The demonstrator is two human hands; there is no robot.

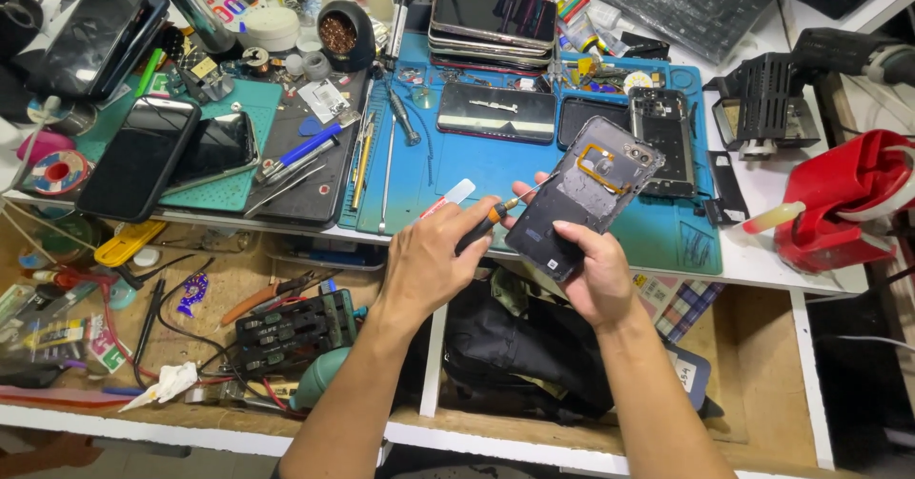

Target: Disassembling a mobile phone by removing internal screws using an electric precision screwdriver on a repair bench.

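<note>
Head view: an opened phone (581, 193), back cover off and dark inner parts with an orange strip exposed, is held tilted above the front edge of the counter (762, 269). It is gripped by the right hand (596, 274), whose fingers are wrapped around its lower end, thumb laid on its face. A small screwdriver (488, 220) with a black and orange handle is pinched in the fingers of the left hand (429, 260), its thin tip set against the phone's left edge. Behind the hands a blue mat (477, 169) is spread on the counter, carrying another opened phone (664, 141), a dark phone panel (496, 112) and a stack of phones (493, 26). A red tape dispenser (839, 207) is seen at the right. An open drawer (191, 317) of tools sits below at the left.
</note>
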